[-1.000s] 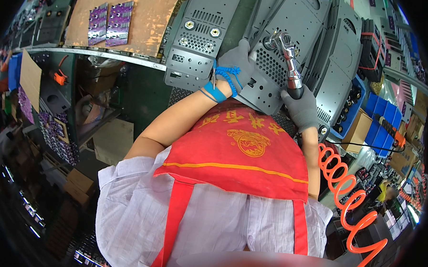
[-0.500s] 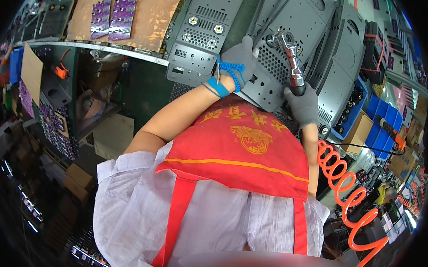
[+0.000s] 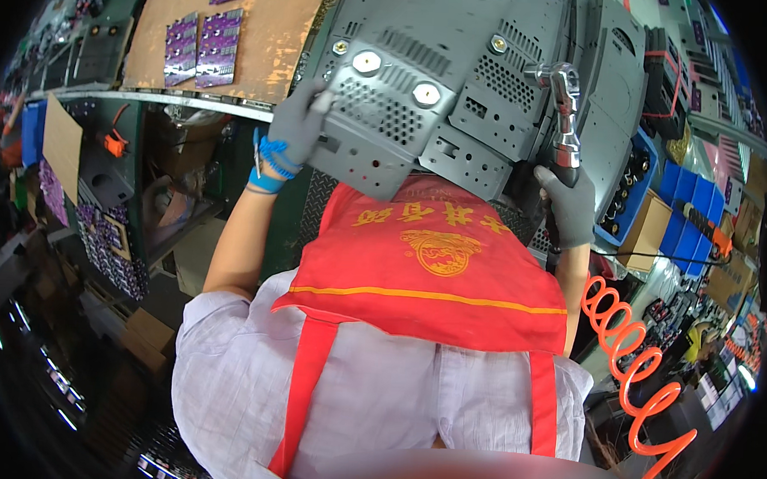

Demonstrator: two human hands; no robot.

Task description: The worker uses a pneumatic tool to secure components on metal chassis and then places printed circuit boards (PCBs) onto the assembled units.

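My gloved left hand (image 3: 297,123) is closed on the left edge of a grey perforated metal panel (image 3: 413,57). Two large hex nuts (image 3: 366,62) show on that panel, which tilts up at its near end. A second grey panel (image 3: 468,158) lies beside it to the right, partly under it, with a smaller brass-coloured fitting (image 3: 498,44) on it. In my gloved right hand (image 3: 571,203) is a chrome ratchet wrench (image 3: 567,110), gripped by its dark handle with the head pointing away from me. The wrench head is over the right-hand panels, apart from the nuts.
More grey panels (image 3: 610,104) stack at the right, near a blue bin (image 3: 639,186) of dark parts. Purple circuit boards (image 3: 218,48) lie on a wooden board (image 3: 273,29) at far left. An orange coiled hose (image 3: 627,336) hangs by my right arm.
My left hand has moved left and now grips the left panel, which has shifted right over the other panel and tilted up. My right hand has carried the ratchet wrench slightly right.
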